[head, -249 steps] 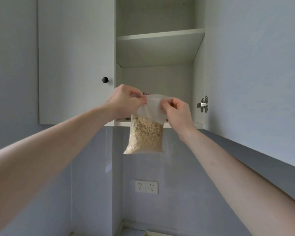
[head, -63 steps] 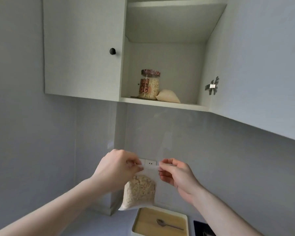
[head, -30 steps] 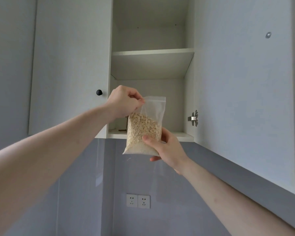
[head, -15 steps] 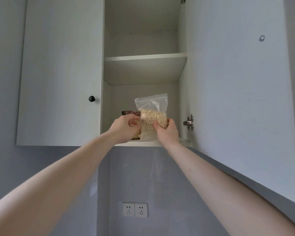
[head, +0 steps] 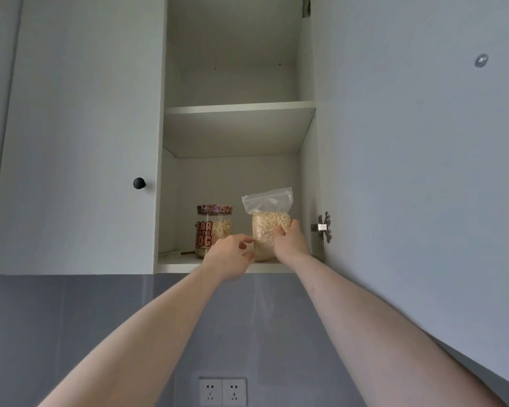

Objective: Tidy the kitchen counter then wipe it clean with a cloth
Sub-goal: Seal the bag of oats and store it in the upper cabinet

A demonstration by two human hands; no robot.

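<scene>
Gripping oat bag point(head: 269, 230) upright on lower cabinet shelf point(head: 177, 264): right hand point(head: 290, 240). Left hand point(head: 231, 257) loosely open, beside jar point(head: 213, 229).

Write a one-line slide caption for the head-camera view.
Right hand stands a zip bag of oats on the lower cupboard shelf beside a lidded jar; left hand open nearby.

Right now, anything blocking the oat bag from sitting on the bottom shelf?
Nothing visible. The oat bag already stands on the bottom shelf, gripped by the right hand. The jar is to its left, clear of it.
</scene>
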